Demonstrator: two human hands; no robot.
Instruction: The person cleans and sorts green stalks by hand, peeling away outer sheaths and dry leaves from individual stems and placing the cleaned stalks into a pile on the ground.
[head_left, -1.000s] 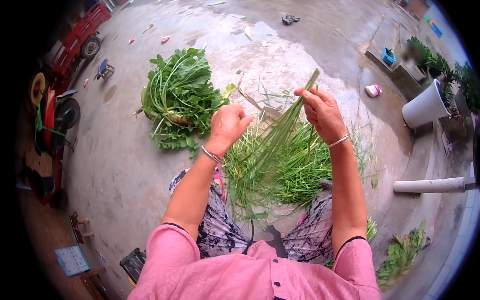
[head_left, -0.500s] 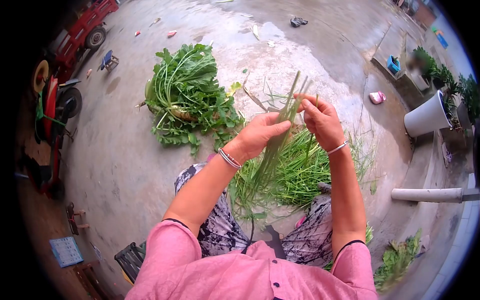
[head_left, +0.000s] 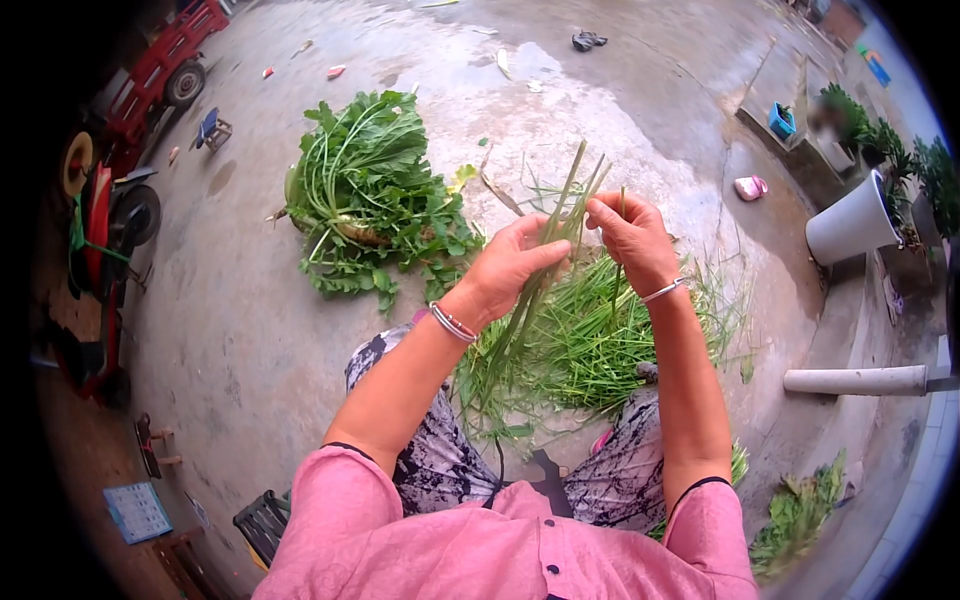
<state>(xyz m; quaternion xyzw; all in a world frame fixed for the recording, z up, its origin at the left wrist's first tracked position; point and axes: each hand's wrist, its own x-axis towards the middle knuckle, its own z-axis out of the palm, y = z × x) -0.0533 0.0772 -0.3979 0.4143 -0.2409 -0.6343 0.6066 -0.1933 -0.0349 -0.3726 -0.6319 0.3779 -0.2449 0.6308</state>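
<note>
My left hand (head_left: 510, 265) is closed round a bundle of long green stalks (head_left: 537, 285), whose tips stick up above the thumb and whose lower ends hang down between my knees. Close on its right, my right hand (head_left: 636, 238) pinches a dark, thin stalk (head_left: 619, 265) that hangs below the fingers. Under both hands a loose heap of cut green stalks (head_left: 600, 345) lies on the concrete ground. To the left of my hands rests a big pile of leafy greens (head_left: 375, 190) with pale roots.
A red three-wheeled cart (head_left: 160, 70), a red scooter (head_left: 100, 240) and a small stool (head_left: 211, 130) stand at the left. On the right are a white bucket (head_left: 850, 222), a white pipe (head_left: 855, 381), potted plants and more leaves (head_left: 800, 515) at the lower right.
My left hand has moved right and up to the stalks and closed round the bundle. My right hand has let go of the bundle and keeps a single stalk.
</note>
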